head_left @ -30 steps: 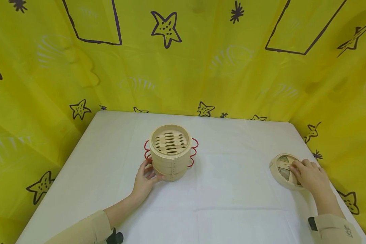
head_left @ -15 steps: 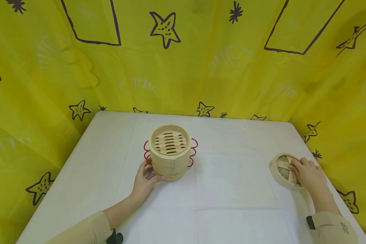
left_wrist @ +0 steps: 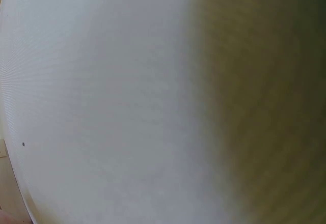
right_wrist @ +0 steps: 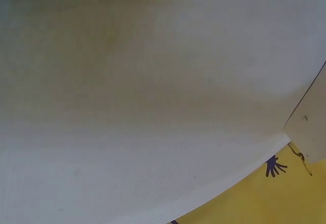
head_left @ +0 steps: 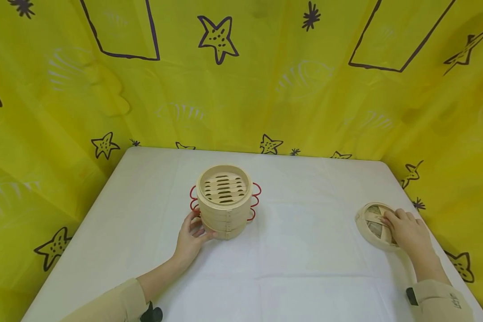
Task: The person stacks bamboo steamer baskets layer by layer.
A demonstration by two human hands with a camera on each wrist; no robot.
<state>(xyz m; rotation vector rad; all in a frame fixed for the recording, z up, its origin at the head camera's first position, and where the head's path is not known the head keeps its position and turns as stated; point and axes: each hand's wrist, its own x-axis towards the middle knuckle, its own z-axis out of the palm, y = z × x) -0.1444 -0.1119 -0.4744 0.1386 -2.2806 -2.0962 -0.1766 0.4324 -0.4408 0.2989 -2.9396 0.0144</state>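
A stack of round bamboo steamer baskets (head_left: 225, 217) stands upright at the middle of the white table in the head view. Its top tier is uncovered and shows a slatted floor, and red loop handles stick out on both sides. My left hand (head_left: 190, 239) grips the lower left side of the stack, thumb toward the front and fingers around the left. Far to the right, a round woven bamboo steamer lid (head_left: 373, 226) lies on the table. My right hand (head_left: 412, 230) pinches the strap handle on its top and covers its right part. Neither wrist view shows the hands or the bamboo pieces.
The white-covered table (head_left: 314, 250) has a wide stretch between stack and lid. Yellow patterned curtains (head_left: 241, 89) hang behind and along both sides. The lid sits near the table's right edge. Blurred patches fill part of both wrist views.
My right hand and wrist have shifted very slightly to the left, still on the lid's handle. The left hand, the steamer stack and the lid stay in place.
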